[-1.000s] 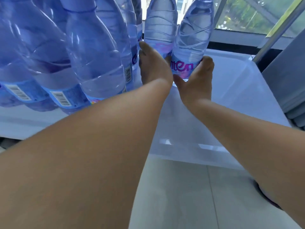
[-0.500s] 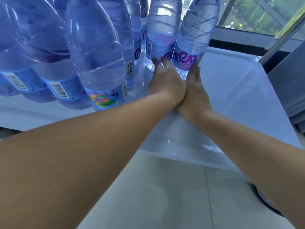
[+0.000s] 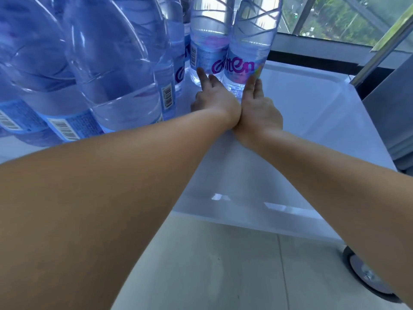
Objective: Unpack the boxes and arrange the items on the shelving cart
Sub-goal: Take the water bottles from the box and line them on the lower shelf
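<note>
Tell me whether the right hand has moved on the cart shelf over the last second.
Yes. The right hand let go of the bottle it gripped and slid back toward the near edge of the shelf; its straight fingers now touch the bottle's base.

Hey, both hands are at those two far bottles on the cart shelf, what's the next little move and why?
Probably draw both hands back. The left hand and right hand, fingers straight, only touch the bases of the two far bottles, which stand upright against the other bottles on the shelf.

1 head-worn wide-angle view, looking forward and down along my forearms, close over the white plastic cart shelf (image 3: 312, 113).
</note>
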`<action>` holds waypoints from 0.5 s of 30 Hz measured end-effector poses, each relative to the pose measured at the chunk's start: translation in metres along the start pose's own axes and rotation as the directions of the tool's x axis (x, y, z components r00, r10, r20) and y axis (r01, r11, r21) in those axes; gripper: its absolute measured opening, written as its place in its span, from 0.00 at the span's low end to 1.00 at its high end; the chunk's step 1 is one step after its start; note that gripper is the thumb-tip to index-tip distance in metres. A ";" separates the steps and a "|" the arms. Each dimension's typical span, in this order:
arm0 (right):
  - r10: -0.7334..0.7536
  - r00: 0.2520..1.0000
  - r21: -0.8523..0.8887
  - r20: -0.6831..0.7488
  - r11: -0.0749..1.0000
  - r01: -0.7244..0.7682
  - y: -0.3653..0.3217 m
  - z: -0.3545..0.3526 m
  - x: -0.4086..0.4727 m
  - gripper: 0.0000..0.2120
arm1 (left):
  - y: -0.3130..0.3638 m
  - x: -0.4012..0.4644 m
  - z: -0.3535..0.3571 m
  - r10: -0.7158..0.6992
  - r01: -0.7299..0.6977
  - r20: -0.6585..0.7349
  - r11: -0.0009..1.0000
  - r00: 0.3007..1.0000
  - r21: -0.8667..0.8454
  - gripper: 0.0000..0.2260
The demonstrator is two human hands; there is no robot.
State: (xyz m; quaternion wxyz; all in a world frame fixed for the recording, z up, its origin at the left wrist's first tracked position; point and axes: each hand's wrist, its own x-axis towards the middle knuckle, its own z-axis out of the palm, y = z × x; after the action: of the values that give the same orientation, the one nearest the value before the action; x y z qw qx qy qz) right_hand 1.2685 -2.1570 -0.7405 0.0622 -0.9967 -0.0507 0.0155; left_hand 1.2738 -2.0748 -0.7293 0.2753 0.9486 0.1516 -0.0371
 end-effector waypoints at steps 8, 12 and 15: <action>0.033 0.999 -0.025 -0.009 0.999 -0.033 -0.001 0.001 0.014 0.39 | 0.003 0.011 -0.002 0.003 0.000 -0.020 0.988 1.000 0.152 0.30; 0.031 1.000 -0.032 0.007 0.999 -0.030 0.001 0.000 0.016 0.39 | 0.003 0.014 0.003 0.019 -0.014 -0.025 0.984 1.000 0.178 0.31; -0.020 0.998 -0.085 0.057 0.996 0.025 0.001 -0.003 0.008 0.38 | -0.001 0.002 0.004 0.066 -0.063 -0.016 0.982 0.998 0.176 0.27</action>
State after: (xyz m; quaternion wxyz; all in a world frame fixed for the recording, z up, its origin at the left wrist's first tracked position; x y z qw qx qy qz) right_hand 1.2765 -2.1578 -0.7381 0.0179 -0.9970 -0.0643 0.0403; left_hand 1.2755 -2.0755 -0.7331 0.1902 0.9739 0.1199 -0.0310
